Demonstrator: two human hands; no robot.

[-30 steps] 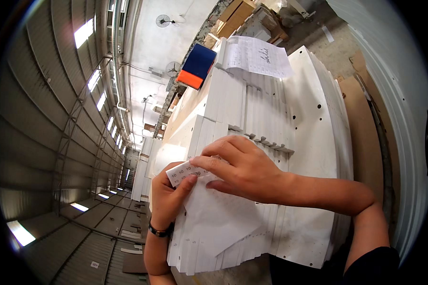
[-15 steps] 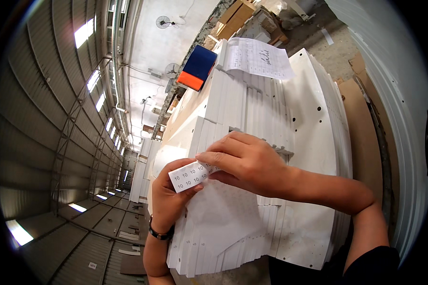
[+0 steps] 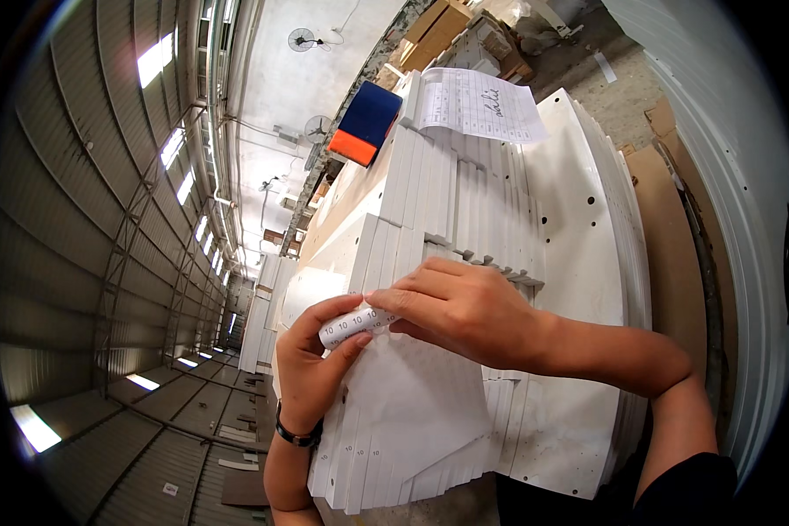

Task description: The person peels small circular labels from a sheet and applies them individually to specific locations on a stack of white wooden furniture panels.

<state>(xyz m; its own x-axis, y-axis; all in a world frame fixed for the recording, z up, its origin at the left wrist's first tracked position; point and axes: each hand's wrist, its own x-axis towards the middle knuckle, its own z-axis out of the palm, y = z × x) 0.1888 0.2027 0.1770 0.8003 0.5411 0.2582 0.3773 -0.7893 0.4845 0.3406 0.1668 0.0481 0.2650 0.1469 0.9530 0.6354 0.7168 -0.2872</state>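
Left hand and right hand both pinch a curled label strip over the white panel stack. Strip looks light, floppy, probably tacky; grip by the ends. Panels look stiff, heavy, best taken by the edges.

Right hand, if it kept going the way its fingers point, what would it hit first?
The right hand points toward the person's left, so it would likely meet the left hand first; both already pinch the small sticker strip between them. Depth is hard to judge.
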